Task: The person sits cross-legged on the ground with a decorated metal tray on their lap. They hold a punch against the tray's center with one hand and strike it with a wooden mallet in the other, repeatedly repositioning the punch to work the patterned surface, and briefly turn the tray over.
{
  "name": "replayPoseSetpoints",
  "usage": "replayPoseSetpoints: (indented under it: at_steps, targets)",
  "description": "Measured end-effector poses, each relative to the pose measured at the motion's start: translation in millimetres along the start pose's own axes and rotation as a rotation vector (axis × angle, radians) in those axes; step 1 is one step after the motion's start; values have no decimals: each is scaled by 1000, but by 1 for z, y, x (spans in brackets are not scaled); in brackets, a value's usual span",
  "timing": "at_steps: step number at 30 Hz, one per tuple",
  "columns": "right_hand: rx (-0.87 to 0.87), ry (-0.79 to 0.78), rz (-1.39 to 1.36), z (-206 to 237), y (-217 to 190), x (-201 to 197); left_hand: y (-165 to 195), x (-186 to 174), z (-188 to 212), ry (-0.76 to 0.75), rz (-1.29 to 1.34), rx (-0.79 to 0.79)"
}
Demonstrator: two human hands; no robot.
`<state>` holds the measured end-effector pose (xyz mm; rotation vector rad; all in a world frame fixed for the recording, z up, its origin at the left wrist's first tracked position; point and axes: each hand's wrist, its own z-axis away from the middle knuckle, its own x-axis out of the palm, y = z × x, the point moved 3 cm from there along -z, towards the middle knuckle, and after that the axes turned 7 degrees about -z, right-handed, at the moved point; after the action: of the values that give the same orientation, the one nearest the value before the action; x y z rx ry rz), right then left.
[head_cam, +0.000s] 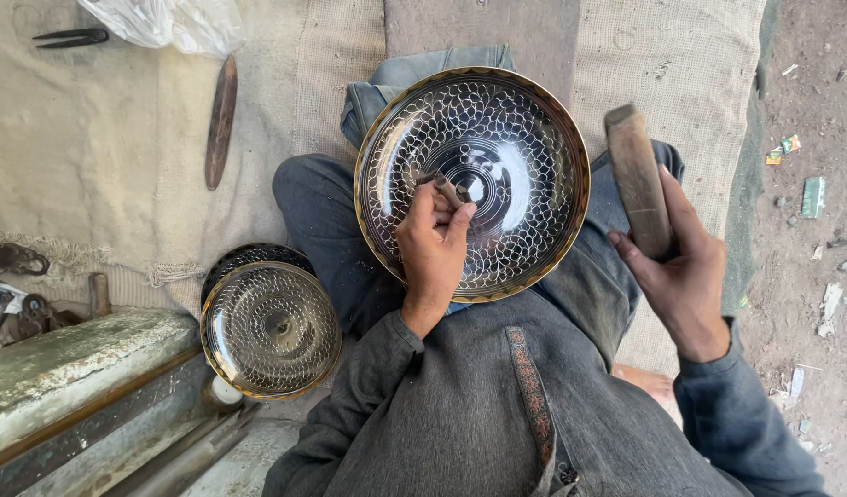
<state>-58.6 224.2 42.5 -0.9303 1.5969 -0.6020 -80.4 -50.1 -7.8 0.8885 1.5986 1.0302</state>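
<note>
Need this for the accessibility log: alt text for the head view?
Seated person's left hand holds a small punch on a patterned metal plate in their lap; right hand grips a wooden mallet. Similar plates sit nearby.

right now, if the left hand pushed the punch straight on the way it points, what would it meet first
The left hand holds a small punch tipped toward the middle of the patterned metal plate on the lap. It would likely meet the plate's surface first; the tip looks about touching, though depth is unclear.

soft daylight | faint shadows | glare on metal plate [497, 138] | sharp focus
</note>
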Motion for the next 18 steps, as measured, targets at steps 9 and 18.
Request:
replayPoseSetpoints:
  at_steps: [9, 18]
  targets:
    - [-238, -414, 649, -73, -46, 5, -8, 8, 7, -49, -117, -13]
    - [-578, -554, 1066, -106, -110, 10, -15, 11, 4, -53, -163, -15]
